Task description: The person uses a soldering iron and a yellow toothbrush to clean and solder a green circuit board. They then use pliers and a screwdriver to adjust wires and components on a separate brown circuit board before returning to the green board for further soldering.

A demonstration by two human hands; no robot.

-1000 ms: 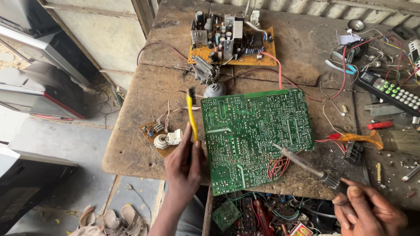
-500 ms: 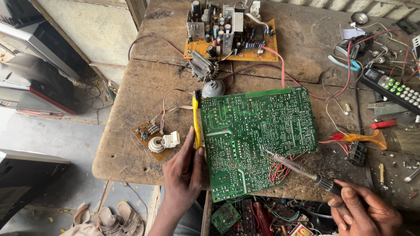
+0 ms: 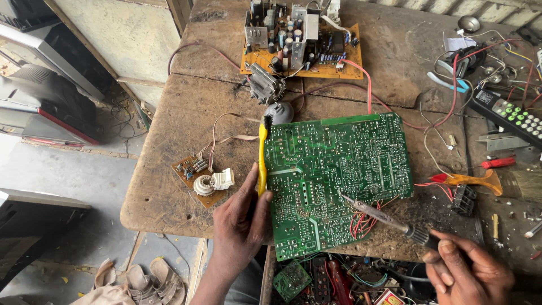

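My right hand (image 3: pixel 471 271) gripped the soldering iron (image 3: pixel 384 217), tip resting on the green circuit board (image 3: pixel 339 175) mid-counter (image 3: pixel 169 186). My left hand (image 3: pixel 240 223) steadied the board's left edge, fingers pinching a yellow brush (image 3: pixel 262 158).

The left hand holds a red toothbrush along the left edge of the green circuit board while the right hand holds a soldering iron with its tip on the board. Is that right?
Not quite: the toothbrush is yellow, not red, as the head view shows. The rest stands: the left hand holds it along the left edge of the green circuit board, and the right hand holds the soldering iron with its tip on the board.
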